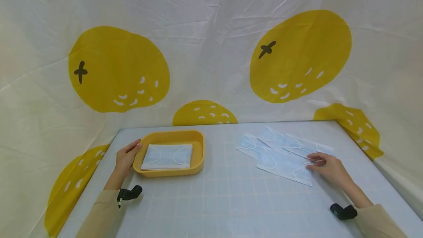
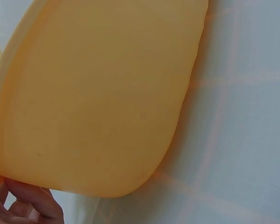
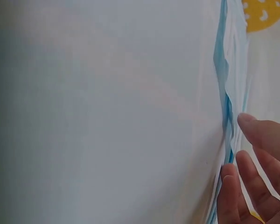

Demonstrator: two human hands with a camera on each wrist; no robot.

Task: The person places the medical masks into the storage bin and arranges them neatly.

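Head view, left hand (image 1: 126, 158) gripping a yellow rectangular tray (image 1: 168, 173), stacked pale-blue face masks (image 1: 167, 156) inside, right hand (image 1: 328, 168) at loose pale-blue masks (image 1: 282, 166) to its right, left wrist view, fingers (image 2: 39, 200) at the rim, right wrist view, fingers (image 3: 253, 184) parted at mask edges, pinch unclear

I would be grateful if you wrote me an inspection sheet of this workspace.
Surface: pale blue tabletop with a faint grid pattern.
Job's things: yellow rounded-rectangular tray, with light-blue pleated masks with white ear loops lying flat inside; to its right, at least four loose light-blue masks, overlapping untidily.
Clutter: nothing seen.
Left hand: holds the tray's left end.
Right hand: at the loose masks' right side; whether it grips one is unclear.
Cables: nothing seen.
Surroundings: creased white backdrop printed with large yellow rounded shapes.
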